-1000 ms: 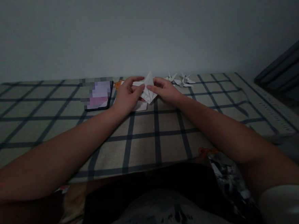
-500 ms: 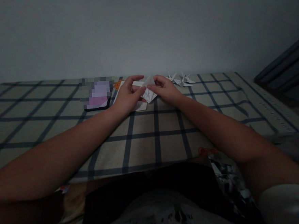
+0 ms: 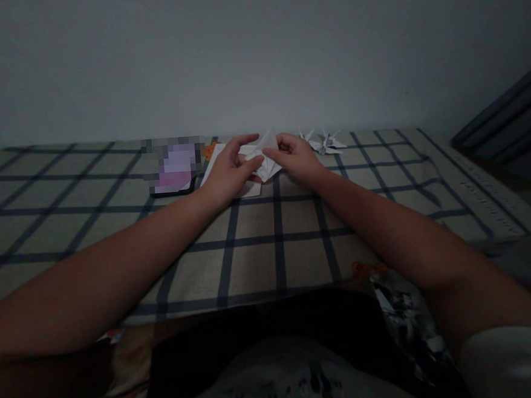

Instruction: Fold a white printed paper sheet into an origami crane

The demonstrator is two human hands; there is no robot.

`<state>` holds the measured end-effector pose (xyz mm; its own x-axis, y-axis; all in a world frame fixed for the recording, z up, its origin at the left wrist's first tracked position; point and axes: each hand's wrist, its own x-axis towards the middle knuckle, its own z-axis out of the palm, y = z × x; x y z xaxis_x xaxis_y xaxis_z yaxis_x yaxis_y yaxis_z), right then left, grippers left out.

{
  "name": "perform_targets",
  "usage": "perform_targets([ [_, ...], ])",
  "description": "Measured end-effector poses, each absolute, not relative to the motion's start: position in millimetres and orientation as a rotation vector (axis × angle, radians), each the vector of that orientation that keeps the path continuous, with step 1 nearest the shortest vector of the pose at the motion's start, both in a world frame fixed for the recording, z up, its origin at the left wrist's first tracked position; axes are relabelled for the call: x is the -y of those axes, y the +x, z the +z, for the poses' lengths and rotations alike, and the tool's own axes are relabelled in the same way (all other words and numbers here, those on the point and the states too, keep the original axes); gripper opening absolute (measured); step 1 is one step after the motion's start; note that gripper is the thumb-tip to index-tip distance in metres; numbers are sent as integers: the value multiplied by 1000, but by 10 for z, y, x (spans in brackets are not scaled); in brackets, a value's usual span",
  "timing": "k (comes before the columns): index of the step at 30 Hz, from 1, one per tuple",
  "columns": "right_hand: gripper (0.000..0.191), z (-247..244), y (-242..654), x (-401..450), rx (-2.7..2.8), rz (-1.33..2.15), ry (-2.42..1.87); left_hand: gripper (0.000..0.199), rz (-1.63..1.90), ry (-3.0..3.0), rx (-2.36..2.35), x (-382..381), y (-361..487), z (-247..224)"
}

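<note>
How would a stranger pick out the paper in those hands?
Find the checked tablecloth, then the left hand and right hand over it. Between their fingertips is a folded white paper. It is held, unlike the spiky paper shapes lying to its right.

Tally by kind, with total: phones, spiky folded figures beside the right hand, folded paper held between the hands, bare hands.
Phone: 1
Spiky paper figures: 2
Held folded paper: 1
Left hand: 1
Right hand: 1
Total: 6
</note>
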<state>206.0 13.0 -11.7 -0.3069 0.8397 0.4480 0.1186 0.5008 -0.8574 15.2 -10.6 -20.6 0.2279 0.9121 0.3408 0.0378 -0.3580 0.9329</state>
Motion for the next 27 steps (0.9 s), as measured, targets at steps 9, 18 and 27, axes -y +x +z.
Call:
perform_targets([
  [9, 29, -115, 2039, -101, 1742, 893, -821, 67, 1236, 1619, -947, 111, 130, -186],
  [18, 30, -109, 2071, -131, 1748, 819, -852, 68, 1168, 1614, -896, 107, 111, -239],
  [27, 39, -112, 2060, -125, 1694, 839, -822, 69, 1150, 1557, -872, 179, 153, -176],
])
